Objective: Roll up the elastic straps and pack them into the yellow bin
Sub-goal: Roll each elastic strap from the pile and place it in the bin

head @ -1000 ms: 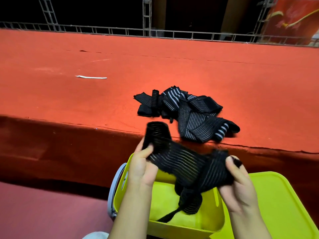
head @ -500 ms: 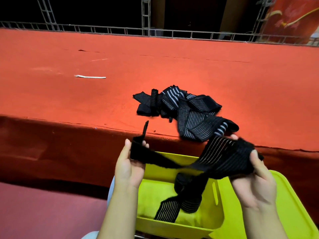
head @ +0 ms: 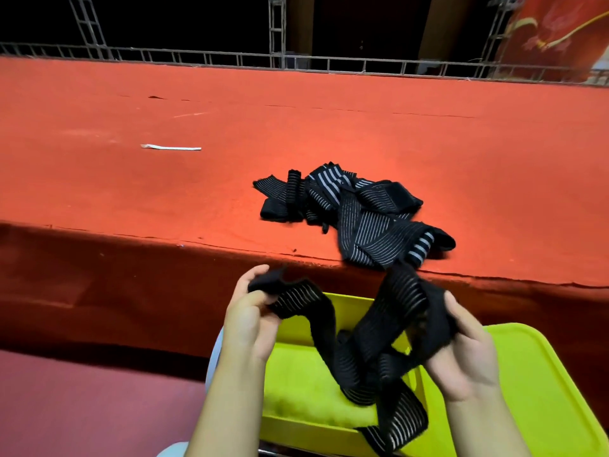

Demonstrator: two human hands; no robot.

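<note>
Both hands, left hand (head: 248, 319) and right hand (head: 461, 351), grip one elastic strap (head: 359, 328) over the yellow bin (head: 534, 390); rolling likely starts from the left end.

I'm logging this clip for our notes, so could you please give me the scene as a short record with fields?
left hand: left hand pinches one end of the held strap
right hand: right hand grips the other end
held strap: unrolled, sagging into the yellow bin
bin lid: yellow lid lies right of the bin
remaining straps: tangled strap pile on the red platform
other: white strip on the platform
</note>
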